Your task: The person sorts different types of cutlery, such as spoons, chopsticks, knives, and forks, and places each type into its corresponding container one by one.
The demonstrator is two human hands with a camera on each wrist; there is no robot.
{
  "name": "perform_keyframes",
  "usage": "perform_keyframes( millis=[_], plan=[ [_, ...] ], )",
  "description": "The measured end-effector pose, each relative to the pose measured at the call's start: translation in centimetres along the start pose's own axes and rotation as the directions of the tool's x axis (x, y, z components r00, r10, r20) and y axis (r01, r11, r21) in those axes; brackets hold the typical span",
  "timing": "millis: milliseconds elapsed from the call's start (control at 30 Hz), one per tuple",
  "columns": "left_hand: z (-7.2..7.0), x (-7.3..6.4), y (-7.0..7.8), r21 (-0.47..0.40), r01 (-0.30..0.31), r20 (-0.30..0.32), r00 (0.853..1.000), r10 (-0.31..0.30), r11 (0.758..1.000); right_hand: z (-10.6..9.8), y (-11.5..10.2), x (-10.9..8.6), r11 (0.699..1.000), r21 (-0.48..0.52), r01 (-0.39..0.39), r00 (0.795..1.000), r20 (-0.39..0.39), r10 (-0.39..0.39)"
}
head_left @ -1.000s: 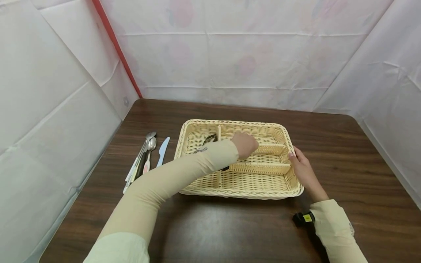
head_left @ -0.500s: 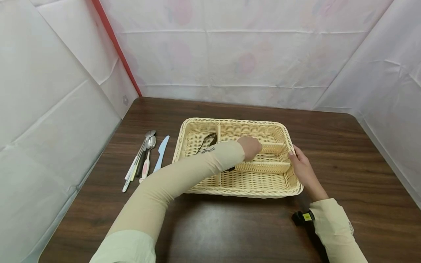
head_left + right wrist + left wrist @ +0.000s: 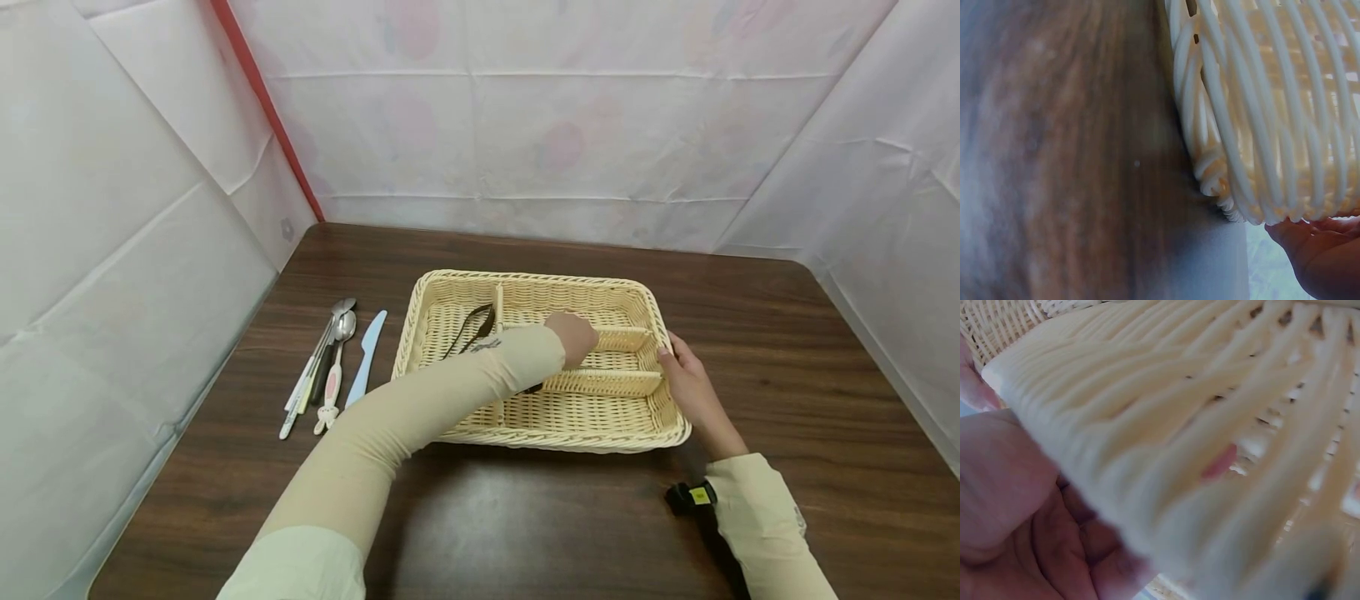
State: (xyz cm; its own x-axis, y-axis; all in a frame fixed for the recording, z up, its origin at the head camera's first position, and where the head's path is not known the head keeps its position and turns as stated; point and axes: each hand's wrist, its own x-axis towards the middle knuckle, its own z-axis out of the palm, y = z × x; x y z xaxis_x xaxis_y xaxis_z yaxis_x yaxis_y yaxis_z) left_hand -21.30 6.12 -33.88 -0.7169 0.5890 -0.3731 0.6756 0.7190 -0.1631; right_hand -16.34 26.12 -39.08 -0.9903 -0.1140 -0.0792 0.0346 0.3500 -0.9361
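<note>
Work on the partitioned wicker basket, set between the table's side edges, appears under way; the spoons and blue table knife, near the left edge, lie untouched. The right hand grips the basket's right rim; the left hand overlies inner dividers, its grip indeterminable.

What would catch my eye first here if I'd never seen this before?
Probably the pale woven basket on the dark table, with a long cream sleeve stretched across it and the left hand at its dividers. The right hand holds its right rim. Left of the basket, a light-blue knife lies beside a rabbit-handled spoon.
</note>
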Motion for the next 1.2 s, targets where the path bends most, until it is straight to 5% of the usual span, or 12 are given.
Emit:
perform_keyframes(
  millis=[267,833,1000,1200],
  plan=[
    [0.4,0.2,0.1,-0.027,0.043,0.026,0.999,-0.043,0.999,0.1,-0.2,0.1,1.000,-0.017,0.000,1.000,0.007,0.000],
    [0.0,0.0,0.2,-0.050,0.034,-0.008,0.999,-0.035,0.998,-0.2,0.1,-0.3,0.999,-0.035,-0.007,1.000,-0.002,0.007],
    [-1.1,-1.8,-1.0,-0.113,0.028,-0.104,0.994,-0.040,0.993,-0.1,0.1,-0.2,0.999,-0.035,-0.009,1.000,0.003,0.009],
    [-2.4,-6.2,-4.1,-0.305,-0.003,-0.234,0.970,-0.072,0.952,0.0,0.0,-0.1,1.000,-0.023,-0.010,1.000,0.007,0.010]
  ],
)
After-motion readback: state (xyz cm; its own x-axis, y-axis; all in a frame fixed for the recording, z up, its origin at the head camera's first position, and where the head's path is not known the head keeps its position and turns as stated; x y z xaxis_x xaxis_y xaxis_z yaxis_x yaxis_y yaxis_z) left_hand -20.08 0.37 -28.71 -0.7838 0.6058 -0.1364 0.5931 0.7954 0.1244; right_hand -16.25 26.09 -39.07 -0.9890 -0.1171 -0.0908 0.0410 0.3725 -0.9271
